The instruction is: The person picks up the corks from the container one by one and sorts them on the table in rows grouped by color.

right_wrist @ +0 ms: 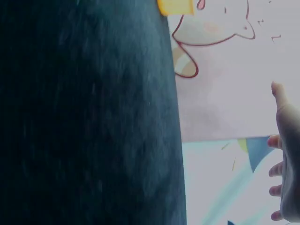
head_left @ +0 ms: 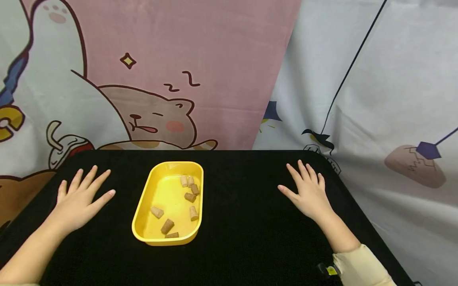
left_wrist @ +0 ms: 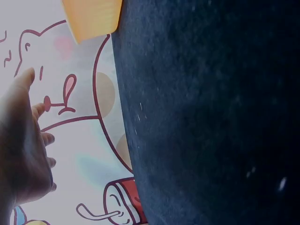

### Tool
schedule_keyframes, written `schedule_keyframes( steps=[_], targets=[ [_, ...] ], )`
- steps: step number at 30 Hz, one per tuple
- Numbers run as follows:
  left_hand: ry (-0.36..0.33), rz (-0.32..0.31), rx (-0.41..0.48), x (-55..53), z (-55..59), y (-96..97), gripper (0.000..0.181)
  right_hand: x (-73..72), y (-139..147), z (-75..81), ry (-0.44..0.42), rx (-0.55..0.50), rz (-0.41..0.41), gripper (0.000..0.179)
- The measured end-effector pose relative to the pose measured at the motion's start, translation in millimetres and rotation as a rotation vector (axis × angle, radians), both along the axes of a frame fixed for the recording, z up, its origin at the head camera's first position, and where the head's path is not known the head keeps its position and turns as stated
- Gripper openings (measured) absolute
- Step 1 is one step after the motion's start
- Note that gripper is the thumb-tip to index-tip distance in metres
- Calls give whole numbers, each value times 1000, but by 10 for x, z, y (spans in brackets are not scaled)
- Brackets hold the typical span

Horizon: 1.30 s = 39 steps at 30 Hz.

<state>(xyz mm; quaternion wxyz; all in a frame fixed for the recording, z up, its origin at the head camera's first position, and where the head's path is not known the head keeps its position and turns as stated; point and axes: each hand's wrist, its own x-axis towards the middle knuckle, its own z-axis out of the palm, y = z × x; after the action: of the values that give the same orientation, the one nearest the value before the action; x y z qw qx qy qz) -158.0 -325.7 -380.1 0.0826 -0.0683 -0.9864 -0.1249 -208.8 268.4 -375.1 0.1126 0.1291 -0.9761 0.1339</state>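
A yellow tray [head_left: 143, 206] stands on the black tabletop, left of the middle in the head view. Inside it lie several short corks [head_left: 167, 226], some light and some darker brown, most of them toward its right side and front. To the tray's left, my left hand [head_left: 76, 202] has its fingers spread and holds nothing. My right hand [head_left: 307, 194] is well to the right of the tray, fingers also spread and with nothing in it. Each wrist view shows its hand at the side, with only a corner of the tray [left_wrist: 93, 18] at the top.
The black tabletop [head_left: 243, 206] reaches back to a cloth backdrop [head_left: 229, 59] printed with cartoon animals. On the right, a pale sleeve [head_left: 361, 266] covers the forearm, and a small dark object with a yellow patch [head_left: 331, 271] sits beside the cuff.
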Motion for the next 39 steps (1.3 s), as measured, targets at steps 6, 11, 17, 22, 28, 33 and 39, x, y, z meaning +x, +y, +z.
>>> schedule_keyframes(
  steps=[6,11,17,22,28,33,39],
  targets=[
    [44,-47,63,31,-22,74,69,76,-216,50,73,-81,51,75],
    [74,-81,128,43,-26,173,67,122,-427,93,152,-155,103,70],
    [89,-137,219,40,-49,281,64,166,-667,125,213,-225,169,65],
    [104,-180,301,25,-89,363,63,185,-849,135,243,-270,265,62],
    [86,-210,408,1,-135,425,62,201,-1088,156,206,-306,384,60],
    [22,-222,532,-15,-132,507,62,205,-1345,156,163,-314,513,60],
    [-99,-218,633,-20,-162,575,63,195,-1641,116,97,-332,640,58]
  ],
)
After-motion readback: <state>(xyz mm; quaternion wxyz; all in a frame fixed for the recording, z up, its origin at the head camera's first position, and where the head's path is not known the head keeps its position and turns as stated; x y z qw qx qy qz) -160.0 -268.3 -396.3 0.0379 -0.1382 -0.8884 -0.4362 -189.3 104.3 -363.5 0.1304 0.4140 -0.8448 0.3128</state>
